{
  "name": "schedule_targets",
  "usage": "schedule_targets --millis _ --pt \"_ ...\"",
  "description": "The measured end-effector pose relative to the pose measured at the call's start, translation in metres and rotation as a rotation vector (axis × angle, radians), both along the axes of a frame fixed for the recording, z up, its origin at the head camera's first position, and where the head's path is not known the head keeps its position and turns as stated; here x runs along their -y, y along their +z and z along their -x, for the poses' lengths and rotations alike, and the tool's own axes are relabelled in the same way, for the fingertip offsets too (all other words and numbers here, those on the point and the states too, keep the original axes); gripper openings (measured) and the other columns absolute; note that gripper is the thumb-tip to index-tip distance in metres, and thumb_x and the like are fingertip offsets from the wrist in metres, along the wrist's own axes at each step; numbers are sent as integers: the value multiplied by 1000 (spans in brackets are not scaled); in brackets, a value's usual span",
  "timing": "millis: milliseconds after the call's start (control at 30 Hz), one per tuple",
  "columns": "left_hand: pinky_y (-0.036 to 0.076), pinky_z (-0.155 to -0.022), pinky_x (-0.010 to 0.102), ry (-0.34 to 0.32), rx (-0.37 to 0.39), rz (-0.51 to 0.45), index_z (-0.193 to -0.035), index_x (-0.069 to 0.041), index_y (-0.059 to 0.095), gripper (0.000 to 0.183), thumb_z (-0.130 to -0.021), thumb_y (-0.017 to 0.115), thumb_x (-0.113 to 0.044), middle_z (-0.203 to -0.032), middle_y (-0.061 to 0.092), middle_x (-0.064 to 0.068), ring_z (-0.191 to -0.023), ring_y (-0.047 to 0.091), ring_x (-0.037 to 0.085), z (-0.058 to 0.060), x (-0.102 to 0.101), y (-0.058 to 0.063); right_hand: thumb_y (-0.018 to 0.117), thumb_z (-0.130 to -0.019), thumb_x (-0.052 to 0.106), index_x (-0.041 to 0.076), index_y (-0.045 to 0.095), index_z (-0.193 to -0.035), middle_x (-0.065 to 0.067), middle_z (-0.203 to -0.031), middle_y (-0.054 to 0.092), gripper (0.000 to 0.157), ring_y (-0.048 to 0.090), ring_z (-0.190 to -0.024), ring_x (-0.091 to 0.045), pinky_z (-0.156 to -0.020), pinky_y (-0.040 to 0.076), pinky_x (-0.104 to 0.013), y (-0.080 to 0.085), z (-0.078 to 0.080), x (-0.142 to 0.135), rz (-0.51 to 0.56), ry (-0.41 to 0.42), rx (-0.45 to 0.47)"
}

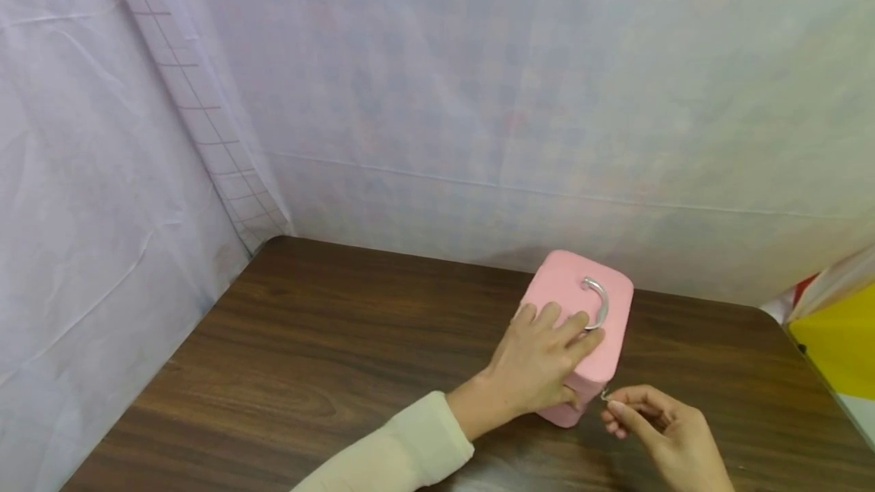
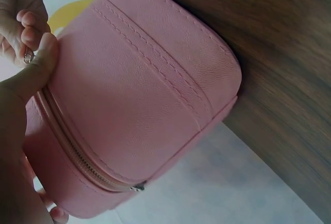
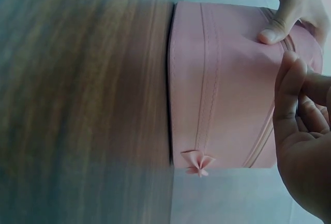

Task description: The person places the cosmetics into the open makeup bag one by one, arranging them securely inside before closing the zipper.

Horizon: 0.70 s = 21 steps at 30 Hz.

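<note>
A pink zippered case [image 1: 618, 317] with a curved silvery handle [image 1: 601, 302] stands on the table, its lid down. My left hand [image 1: 540, 359] lies over the lid with fingers spread, the thumb bent down against the side below the zipper. Between thumb and forefinger, my right hand [image 1: 666, 431] pinches a small metal zipper pull [image 2: 28, 56] at the case's near right corner. In the left wrist view the zipper [image 2: 77, 157] runs along the side to another metal piece [image 2: 138, 187] at the far corner. A pink bow [image 3: 197, 162] shows in the right wrist view.
The dark wood-grain table [image 1: 307, 340] extends to the left and right of the case. A pale patterned curtain [image 1: 478, 97] hangs close behind it, and white cloth [image 1: 89, 173] hangs on the left. Something yellow [image 1: 841, 340] stands beyond the table's right edge.
</note>
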State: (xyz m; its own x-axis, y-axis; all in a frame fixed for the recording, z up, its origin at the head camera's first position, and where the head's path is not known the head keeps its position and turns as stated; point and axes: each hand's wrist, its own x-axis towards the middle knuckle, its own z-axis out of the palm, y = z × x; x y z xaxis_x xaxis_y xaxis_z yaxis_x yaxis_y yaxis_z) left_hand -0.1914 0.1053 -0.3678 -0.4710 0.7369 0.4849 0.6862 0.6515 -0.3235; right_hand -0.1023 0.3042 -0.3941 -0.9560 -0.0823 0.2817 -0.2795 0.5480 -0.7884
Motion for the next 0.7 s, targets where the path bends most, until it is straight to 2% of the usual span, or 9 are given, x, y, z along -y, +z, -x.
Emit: schedule_targets --millis 200,333,433,567,700 --pt "33 -72 26 35 2 -13 -139 -27 48 100 -56 64 -81 -128 46 -8 -91 41 14 -6 -4 -1 64 -87 -6 -2 66 -91 -8 -78 69 5 65 -64 -17 -58 54 -29 -1 0 0 -4 28 -4" --pt "33 -71 25 30 6 9 -139 -26 47 102 -56 63 -82 -127 46 -7 -91 40 13 -6 -6 -1 63 -87 -6 -2 65 -90 -7 -77 69 6 65 -63 -18 -57 53 -29 0 1 -2 -11 48 -12" --pt "35 -80 27 13 98 85 -147 -28 36 105 -59 59 -82 -134 42 -7 -102 41 13 -3 -3 4 62 -88 -6 0 65 -91 -7 -78 69 7 66 -64 -19 -58 54 -28 0 2 -4 -20 67 -10" --pt "35 -94 34 -45 249 172 -152 -39 19 106 -62 62 -77 -146 31 -8 -116 36 15 6 8 12 61 -89 -5 0 65 -93 -8 -79 69 7 66 -66 -18 -59 54 -29 -1 4 -7 -15 95 12" --pt "34 -97 39 -157 288 195 -150 -46 15 104 -66 72 -64 -153 22 -12 -121 31 15 22 24 17 60 -88 -7 -3 64 -93 -9 -79 69 8 66 -66 -16 -58 54 -29 -1 6 -11 8 124 9"
